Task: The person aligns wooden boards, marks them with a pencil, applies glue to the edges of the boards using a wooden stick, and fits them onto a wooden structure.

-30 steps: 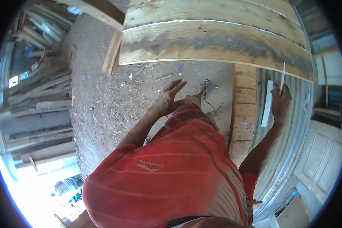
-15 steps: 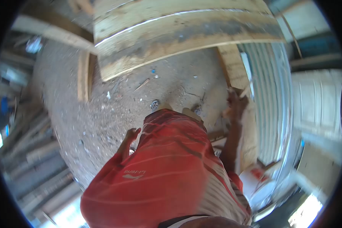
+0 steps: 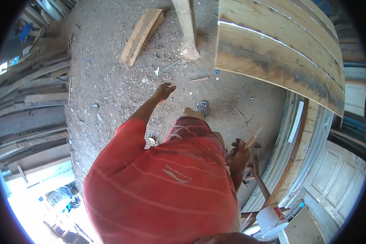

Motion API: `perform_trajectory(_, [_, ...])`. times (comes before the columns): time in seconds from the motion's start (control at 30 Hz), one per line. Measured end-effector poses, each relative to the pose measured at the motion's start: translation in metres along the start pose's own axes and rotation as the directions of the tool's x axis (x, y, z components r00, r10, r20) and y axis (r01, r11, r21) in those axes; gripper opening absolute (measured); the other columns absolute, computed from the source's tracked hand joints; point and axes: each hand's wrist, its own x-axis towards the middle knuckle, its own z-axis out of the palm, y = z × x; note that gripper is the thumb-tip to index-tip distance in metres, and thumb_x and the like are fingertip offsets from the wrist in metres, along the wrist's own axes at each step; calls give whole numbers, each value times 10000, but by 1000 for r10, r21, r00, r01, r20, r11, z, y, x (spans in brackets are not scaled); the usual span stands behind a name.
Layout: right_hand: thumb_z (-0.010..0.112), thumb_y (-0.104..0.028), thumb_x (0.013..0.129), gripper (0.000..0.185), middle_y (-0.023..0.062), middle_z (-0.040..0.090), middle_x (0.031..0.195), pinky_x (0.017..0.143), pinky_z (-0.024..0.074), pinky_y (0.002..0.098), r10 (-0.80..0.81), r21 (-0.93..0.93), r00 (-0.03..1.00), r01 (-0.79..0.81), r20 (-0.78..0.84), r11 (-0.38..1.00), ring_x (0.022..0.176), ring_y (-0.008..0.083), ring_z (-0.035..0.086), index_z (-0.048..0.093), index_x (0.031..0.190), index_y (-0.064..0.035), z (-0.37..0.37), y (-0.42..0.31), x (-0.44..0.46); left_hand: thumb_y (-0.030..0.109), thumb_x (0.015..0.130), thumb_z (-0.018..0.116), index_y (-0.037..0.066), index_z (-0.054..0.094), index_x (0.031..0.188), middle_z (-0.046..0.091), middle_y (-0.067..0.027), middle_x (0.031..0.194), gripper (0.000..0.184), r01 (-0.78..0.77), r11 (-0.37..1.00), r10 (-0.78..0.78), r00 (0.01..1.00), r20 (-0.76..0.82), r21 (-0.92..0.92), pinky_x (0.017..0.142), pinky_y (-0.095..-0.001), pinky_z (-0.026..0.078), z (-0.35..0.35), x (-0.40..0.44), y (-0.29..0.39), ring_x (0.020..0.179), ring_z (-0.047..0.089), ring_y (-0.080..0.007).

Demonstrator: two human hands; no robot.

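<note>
My left hand (image 3: 164, 92) is held out ahead of my body over the littered ground, with nothing in it and its fingers loosely apart. Near my right hip, my right hand (image 3: 239, 156) is closed around a slim, stick-like tool (image 3: 254, 138). This tool has a tan part by the fingers and a pale far end; its exact kind cannot be made out. Ahead and to the right is a tabletop of pale planks (image 3: 272, 53) with a dark stain along its near side. Neither hand touches it.
A short wooden beam (image 3: 141, 36) lies on the ground beyond a wooden post (image 3: 187, 32). Stacked boards (image 3: 36, 110) line the left. On the right are corrugated sheets (image 3: 286, 118), a long plank (image 3: 295, 162), a white bucket (image 3: 271, 221) and a panelled door (image 3: 333, 173).
My view has turned left, so the plank tabletop now sits further right. My left hand has swung forward from my side. My right hand is nearer my hip, away from the long plank.
</note>
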Motion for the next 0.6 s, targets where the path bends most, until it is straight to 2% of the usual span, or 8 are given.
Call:
perform_trajectory(0.03, [547,-289,1017,334,29,586,742,480,398,235,3,-38,1000,-4,-12,999,562,82,514,653,1108,15,3,-7,-6,565,906,649,-45,568,1339,673,-271,1201,752,-11,1000,11,1000,10,14,961,-409,512,-3,-8,-7,1148,655,-333])
perform_trajectory(0.13, [569,-257,998,330,55,633,805,524,420,244,-225,-292,974,224,31,930,597,91,535,654,1142,28,-10,13,10,560,900,663,-32,563,1349,697,-267,1142,750,-35,997,33,999,36,63,925,-404,526,-8,-43,-45,1102,675,-330])
perform_trajectory(0.23, [584,-229,980,326,72,659,861,556,436,270,-282,-335,958,284,55,898,617,106,543,659,1144,43,-3,19,6,574,891,673,-22,560,1358,693,-262,1155,765,83,991,-98,985,142,108,931,-405,525,-11,-100,-105,1105,673,-336])
perform_trajectory(0.33, [601,-236,967,341,102,661,843,559,454,311,-338,-390,937,346,91,853,616,135,568,661,1140,52,19,38,1,596,886,676,-6,558,1369,684,-254,1188,781,197,959,-241,945,220,202,936,-409,524,-28,-164,-167,1120,664,-348])
perform_trajectory(0.43, [621,-257,955,368,137,670,821,579,477,345,-319,-567,933,354,165,744,626,173,599,659,1145,57,50,68,-9,560,910,659,8,636,1287,680,-216,1230,669,342,910,-398,880,260,233,978,-418,503,-72,-219,-199,1180,638,-312])
perform_trajectory(0.53, [635,-279,947,391,160,682,812,598,493,360,-178,-590,927,351,332,728,648,205,630,662,1155,51,70,108,-20,623,870,677,12,588,1347,669,-242,1234,780,328,924,-363,913,186,195,977,-406,503,-122,-242,-261,1178,636,-350])
perform_trajectory(0.57, [633,-297,949,415,154,696,827,604,497,364,-164,-538,926,334,339,774,666,212,640,665,1172,51,81,119,-26,623,872,671,5,610,1317,668,-237,1239,764,292,919,-337,930,144,266,983,-406,499,-137,-240,-279,1180,635,-349])
perform_trajectory(0.6, [632,-305,951,426,153,699,833,607,497,360,-159,-560,917,354,366,749,673,209,643,663,1178,54,91,124,-32,623,875,665,-3,632,1286,668,-231,1244,750,264,904,-314,944,104,338,990,-406,495,-151,-235,-294,1182,634,-347])
